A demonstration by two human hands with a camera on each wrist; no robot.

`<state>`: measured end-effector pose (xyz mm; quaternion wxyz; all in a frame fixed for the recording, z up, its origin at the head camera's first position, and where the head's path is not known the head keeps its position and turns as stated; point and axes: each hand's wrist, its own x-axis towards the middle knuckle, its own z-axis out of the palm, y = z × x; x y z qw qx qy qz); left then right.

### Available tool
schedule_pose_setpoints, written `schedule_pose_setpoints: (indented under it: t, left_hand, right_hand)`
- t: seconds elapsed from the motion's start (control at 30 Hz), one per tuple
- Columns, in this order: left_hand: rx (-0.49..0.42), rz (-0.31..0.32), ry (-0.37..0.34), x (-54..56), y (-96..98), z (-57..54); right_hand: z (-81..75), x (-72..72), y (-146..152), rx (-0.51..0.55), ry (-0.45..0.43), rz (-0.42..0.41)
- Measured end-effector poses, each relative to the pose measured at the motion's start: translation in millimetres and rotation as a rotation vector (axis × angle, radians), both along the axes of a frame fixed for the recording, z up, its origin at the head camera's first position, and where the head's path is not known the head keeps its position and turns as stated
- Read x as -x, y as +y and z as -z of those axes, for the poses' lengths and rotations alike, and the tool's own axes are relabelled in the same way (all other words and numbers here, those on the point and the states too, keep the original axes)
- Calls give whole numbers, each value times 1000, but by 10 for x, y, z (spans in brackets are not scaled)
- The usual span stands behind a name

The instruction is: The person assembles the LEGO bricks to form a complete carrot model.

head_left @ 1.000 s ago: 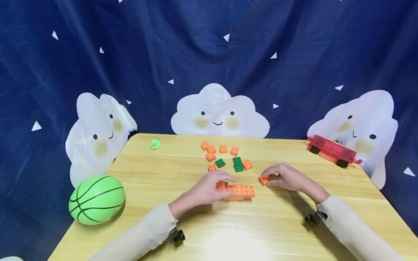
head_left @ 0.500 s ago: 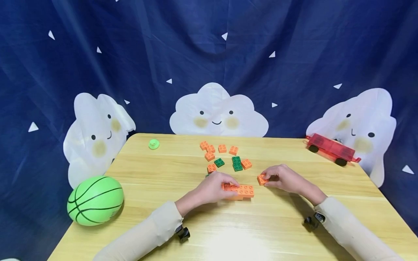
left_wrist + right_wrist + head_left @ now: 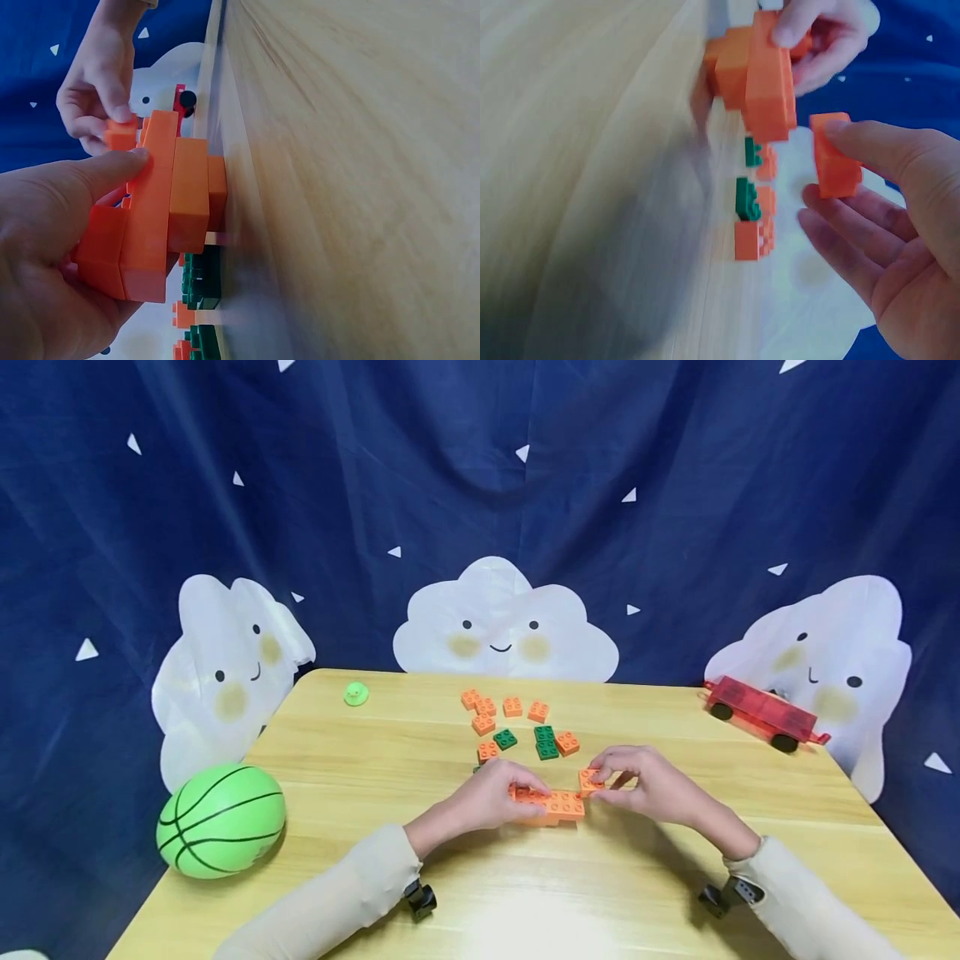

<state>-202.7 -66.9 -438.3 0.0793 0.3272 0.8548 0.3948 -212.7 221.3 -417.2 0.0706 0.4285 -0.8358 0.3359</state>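
In the head view my left hand holds a built block of orange toy bricks at its left end. The left wrist view shows its stepped shape: a long top layer, shorter layers beneath it, and one small brick on top beside my palm. My right hand pinches a single orange toy brick between thumb and fingers. That brick is just above the right end of the block, apart from it in the right wrist view. Some of the block's studs are hidden by my left fingers.
Several loose orange bricks and green bricks lie behind the hands on the wooden table. A green ball sits at the left edge, a green toy duck at the back left, a red toy wagon at the back right.
My right hand has lifted the single orange brick from the table and carried it left to the block's right end. My left hand has shifted slightly right along the block.
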Motion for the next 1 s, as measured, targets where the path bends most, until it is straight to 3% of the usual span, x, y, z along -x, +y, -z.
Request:
schedule_pose_setpoints:
  t: [0.1, 0.27, 0.5, 0.77, 0.93, 1.0]
  left_hand:
    - [1, -1, -1, 7, -4, -4]
    - [2, 6, 14, 26, -2, -9]
    - [-11, 9, 0, 16, 13, -3]
    - [-20, 13, -8, 16, 1, 14]
    - [-20, 19, -7, 18, -3, 19]
    - [-24, 20, -7, 23, -1, 12]
  right_hand:
    - [-24, -42, -46, 10, 25, 3]
    - [23, -53, -132, 22, 89, -86]
    - [66, -97, -165, -3, 4, -95]
    - [69, -66, -190, -7, 32, -159]
    - [54, -57, -198, -23, -35, -173]
    - [56, -53, -192, -21, -103, -166]
